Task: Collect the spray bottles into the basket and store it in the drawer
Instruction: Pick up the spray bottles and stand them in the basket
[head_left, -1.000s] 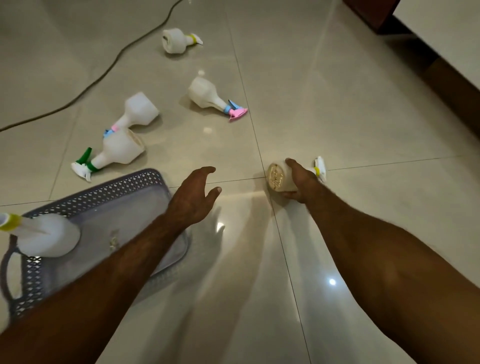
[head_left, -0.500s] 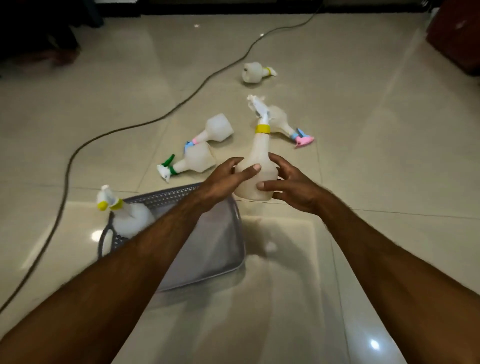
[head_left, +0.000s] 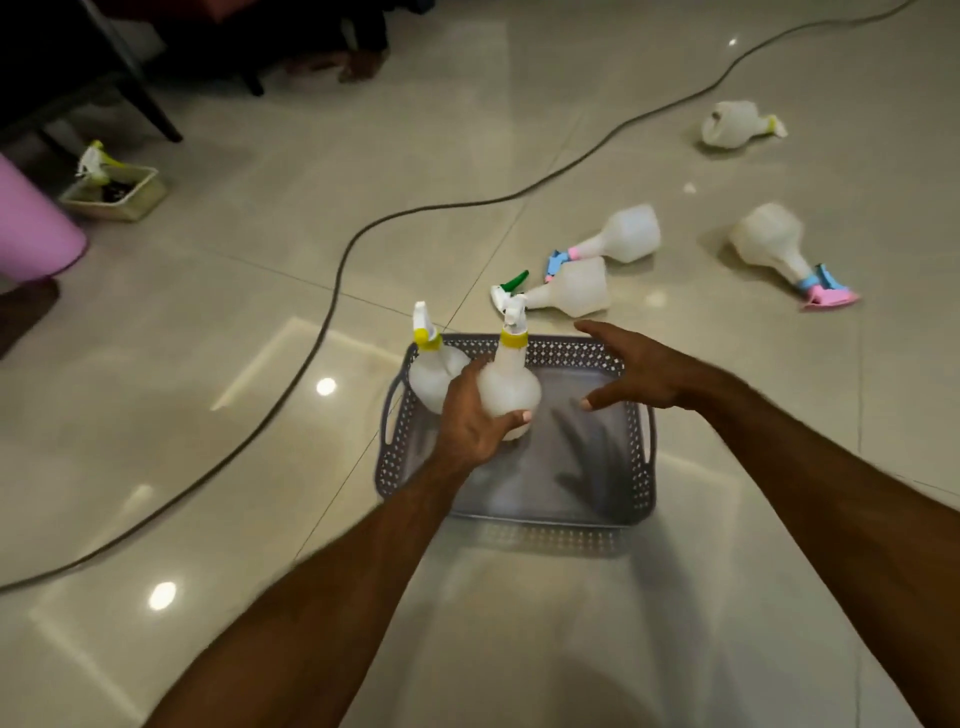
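Observation:
A grey perforated basket (head_left: 642, 457) sits on the tiled floor. My left hand (head_left: 470, 426) grips a white spray bottle with a yellow collar (head_left: 509, 387), upright over the basket's left part. Another yellow-collared bottle (head_left: 434, 371) stands in the basket's far left corner. My right hand (head_left: 636, 371) hovers open over the basket's far right side, holding nothing. Beyond the basket lie a green-trigger bottle (head_left: 569, 288), a pink-and-blue one (head_left: 621, 236), a pink-trigger one (head_left: 774, 241) and a yellow-collared one (head_left: 732, 123).
A dark cable (head_left: 332, 291) snakes across the floor left of the basket. A pink bin (head_left: 31, 228) and a small beige tray with a spray head (head_left: 111, 189) sit at far left, near dark furniture legs (head_left: 137, 83).
My left hand took over the yellow-collared bottle and carried it left over the basket. My right hand let go and opened. The view swung left.

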